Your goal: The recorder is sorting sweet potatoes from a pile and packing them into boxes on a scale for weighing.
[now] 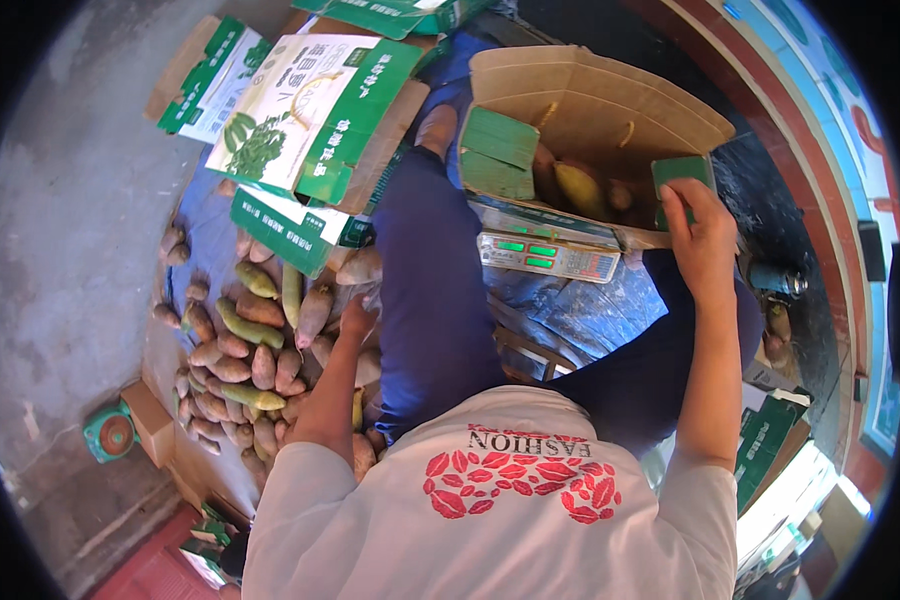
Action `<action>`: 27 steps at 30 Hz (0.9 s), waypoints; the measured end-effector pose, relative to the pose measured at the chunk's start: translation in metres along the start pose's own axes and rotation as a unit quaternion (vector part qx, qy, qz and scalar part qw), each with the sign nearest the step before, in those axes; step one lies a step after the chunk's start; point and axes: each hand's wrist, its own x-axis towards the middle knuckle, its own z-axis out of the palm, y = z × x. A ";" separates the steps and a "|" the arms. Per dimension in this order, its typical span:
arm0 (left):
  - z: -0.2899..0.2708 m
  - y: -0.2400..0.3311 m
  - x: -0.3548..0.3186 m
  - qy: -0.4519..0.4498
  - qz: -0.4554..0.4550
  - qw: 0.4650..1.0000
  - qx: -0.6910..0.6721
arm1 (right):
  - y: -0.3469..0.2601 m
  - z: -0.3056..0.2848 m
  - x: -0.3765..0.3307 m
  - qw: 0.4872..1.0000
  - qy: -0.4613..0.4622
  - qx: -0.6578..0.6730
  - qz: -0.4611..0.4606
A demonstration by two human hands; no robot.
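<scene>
An open carton with a brown inside stands on the digital scale, and green and reddish-brown radishes lie in it. At its right side my right hand has its fingers bent over the green end flap, gripping it near the edge. To the left, my left hand is low beside a heap of radishes, close to a long reddish radish. The fingers of that hand are small and partly hidden, so whether it holds anything does not show.
Green and white cartons are stacked beyond the heap at the upper left. My legs straddle the space before the scale. Another green carton stands by my right side, with a metal flask further up. A small green device sits lower left.
</scene>
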 end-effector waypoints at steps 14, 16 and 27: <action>-0.023 0.046 0.014 0.054 -0.051 0.994 0.077 | -0.009 0.011 0.013 0.999 -0.034 -0.030 -0.009; -0.028 0.056 0.027 0.061 0.011 0.988 0.142 | -0.010 0.012 0.014 0.999 -0.034 -0.034 -0.014; -0.009 0.069 0.085 0.065 0.160 0.948 0.268 | -0.012 0.015 0.017 0.999 -0.031 -0.030 -0.019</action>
